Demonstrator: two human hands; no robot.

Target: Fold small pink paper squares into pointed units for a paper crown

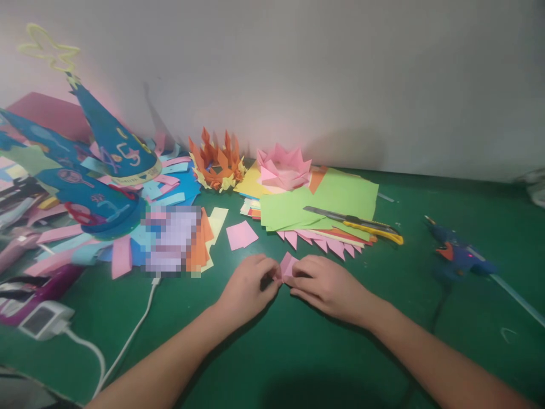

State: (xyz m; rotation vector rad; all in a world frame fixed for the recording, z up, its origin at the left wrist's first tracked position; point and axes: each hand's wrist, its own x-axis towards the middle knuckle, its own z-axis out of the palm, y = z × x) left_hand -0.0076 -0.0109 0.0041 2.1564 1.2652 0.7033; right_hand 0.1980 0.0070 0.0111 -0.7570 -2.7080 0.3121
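Both my hands meet at the middle of the green table (pixel 298 352) on a small pink folded paper piece (pixel 288 264). My left hand (pixel 247 287) pinches its left side with curled fingers. My right hand (pixel 326 284) pinches its right side. The paper stands up slightly between my fingertips. A loose pink paper square (pixel 241 234) lies just beyond my left hand.
A pink paper crown (pixel 283 167) and an orange one (pixel 217 162) sit by the wall. Green sheets (pixel 332 204) carry a yellow utility knife (pixel 361 224). A blue glue gun (pixel 455 253) lies right. Blue party hats (pixel 113 145), paper strips and a white charger (pixel 42 321) crowd the left.
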